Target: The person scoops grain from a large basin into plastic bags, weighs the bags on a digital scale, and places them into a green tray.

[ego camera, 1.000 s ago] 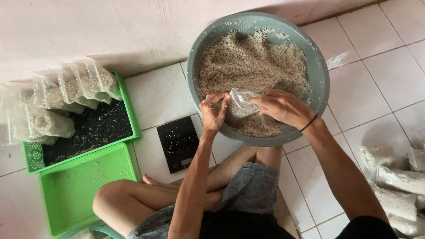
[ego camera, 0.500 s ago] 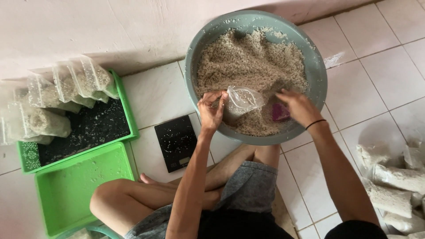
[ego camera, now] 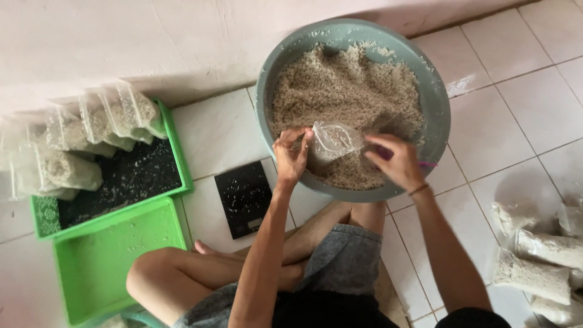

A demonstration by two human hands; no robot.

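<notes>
Your left hand (ego camera: 291, 155) grips the near edge of a small clear bag (ego camera: 333, 141), fingers curled around its mouth. The bag is held over the near part of the basin (ego camera: 438, 103), tilted, with its opening toward your right hand (ego camera: 396, 161). Your right hand is closed around a pink scoop (ego camera: 388, 153); only a small part of the scoop and a thin pink end past the wrist are visible, so you cannot tell what it carries. The right hand sits just beside the bag's mouth, above the grain (ego camera: 346, 85).

The basin is round and grey, set on the tiled floor (ego camera: 516, 121) against the wall (ego camera: 121, 42). Grain fills most of it, heaped toward the far side.

A black scale (ego camera: 245, 197) lies flat on the floor just left of the basin, near your left forearm, dusted with loose grains.

Further left, two green trays (ego camera: 115, 255) sit side by side. The far tray has a dark bottom and holds a row of filled bags (ego camera: 91, 130) leaning at its far edge. The near tray holds only scattered specks.

More filled bags (ego camera: 534, 261) lie in a heap on the floor to your right.
</notes>
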